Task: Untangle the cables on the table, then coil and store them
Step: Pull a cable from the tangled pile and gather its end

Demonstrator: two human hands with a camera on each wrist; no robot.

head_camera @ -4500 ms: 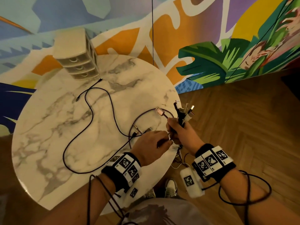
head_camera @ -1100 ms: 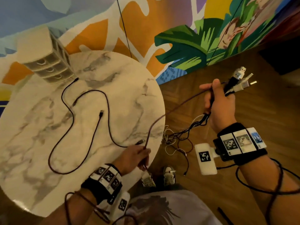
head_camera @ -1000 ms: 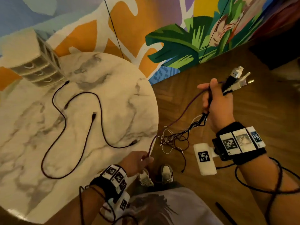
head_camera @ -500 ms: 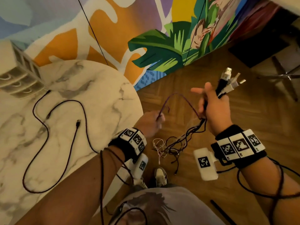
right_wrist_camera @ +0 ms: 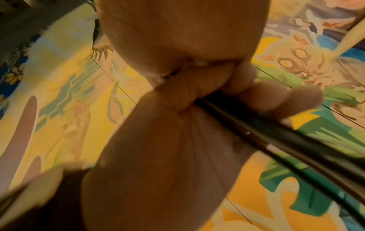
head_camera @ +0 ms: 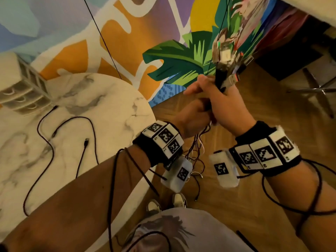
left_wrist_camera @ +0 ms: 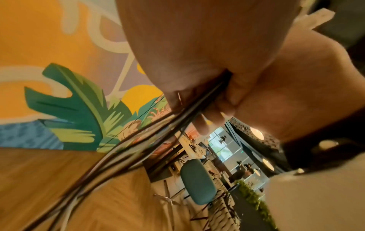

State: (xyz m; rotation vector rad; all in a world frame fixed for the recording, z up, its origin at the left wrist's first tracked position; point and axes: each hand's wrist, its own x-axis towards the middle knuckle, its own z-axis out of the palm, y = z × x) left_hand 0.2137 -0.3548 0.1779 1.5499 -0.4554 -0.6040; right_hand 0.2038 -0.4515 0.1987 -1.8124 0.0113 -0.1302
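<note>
Marble table (head_camera: 112, 99) at your 9 o'clock; drawer unit (head_camera: 23, 88) at its 11 o'clock edge. Dark cable (head_camera: 47, 140) loose on tabletop. Your right hand (head_camera: 225, 104) at 1 o'clock, fingers curled round cable bundle (head_camera: 221, 77), plugs up. Your left hand (head_camera: 192, 119) touching it below, gripping hanging strands (left_wrist_camera: 185, 107). Shoes (head_camera: 179, 200) at 6 o'clock.

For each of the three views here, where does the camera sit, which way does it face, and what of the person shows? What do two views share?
Head: worn on the head, looking down at the marble table, both forearms and shoes; right hand and left hand meet on the cable bundle.
Left wrist: under the left hand, facing the mural and a teal chair.
Right wrist: under the right hand, facing the mural.
Shared: both wrist views show the cable bundle.
</note>
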